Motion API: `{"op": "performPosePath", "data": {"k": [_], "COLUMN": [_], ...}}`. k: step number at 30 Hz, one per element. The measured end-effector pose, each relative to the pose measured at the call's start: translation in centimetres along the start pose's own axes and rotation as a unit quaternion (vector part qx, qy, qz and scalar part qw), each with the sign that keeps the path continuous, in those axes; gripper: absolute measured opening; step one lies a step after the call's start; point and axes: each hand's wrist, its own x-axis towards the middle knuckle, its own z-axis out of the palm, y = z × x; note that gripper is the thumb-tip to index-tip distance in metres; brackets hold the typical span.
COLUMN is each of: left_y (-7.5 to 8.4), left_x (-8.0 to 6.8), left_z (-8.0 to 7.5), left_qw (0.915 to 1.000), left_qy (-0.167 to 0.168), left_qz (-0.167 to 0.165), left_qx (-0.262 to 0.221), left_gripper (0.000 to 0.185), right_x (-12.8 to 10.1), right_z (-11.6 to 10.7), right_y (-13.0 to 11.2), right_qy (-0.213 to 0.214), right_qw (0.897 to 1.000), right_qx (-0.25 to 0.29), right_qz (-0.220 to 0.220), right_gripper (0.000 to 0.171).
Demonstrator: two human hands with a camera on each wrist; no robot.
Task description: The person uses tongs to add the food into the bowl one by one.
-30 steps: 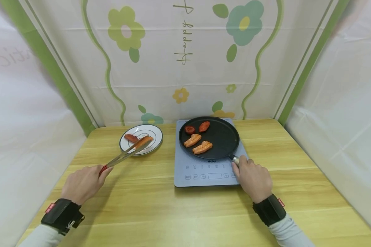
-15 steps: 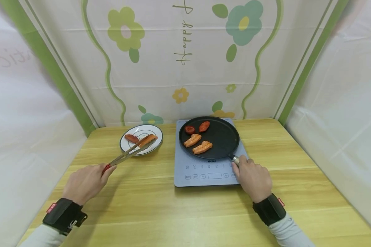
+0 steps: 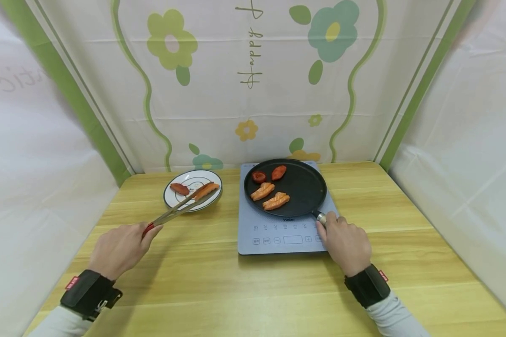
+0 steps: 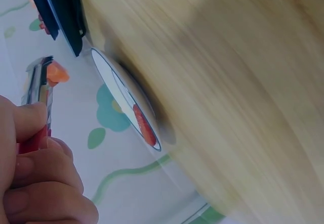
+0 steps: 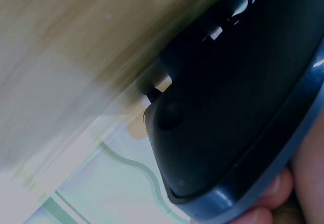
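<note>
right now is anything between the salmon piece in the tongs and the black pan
Nothing visible blocks it. The salmon piece in the tongs hangs over the plate's right rim; between it and the pan lie only bare table and the cooktop's low edge.

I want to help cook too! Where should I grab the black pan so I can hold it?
Grab the black pan by its handle, which sticks out toward the near right, where the right hand holds it. Come from the front right. The round part sits on the cooker and may be hot.
</note>
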Motion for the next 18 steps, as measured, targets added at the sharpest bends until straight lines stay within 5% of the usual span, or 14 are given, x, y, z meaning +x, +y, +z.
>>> {"op": "performPosePath", "data": {"k": [18], "left_y": [1.1], "left_x": [0.2], "left_z": [-0.5], "left_qw": [0.9999], "left_qy": [0.005], "left_qz": [0.012], "left_qx": [-0.002], "left_gripper": [0.052], "right_x": [0.0], "right_z": [-0.2], "right_y": [0.0], "right_qy": [0.001], "right_qw": [1.000], "right_qx": [0.002], "right_qz": [-0.002], "right_gripper": [0.046]}}
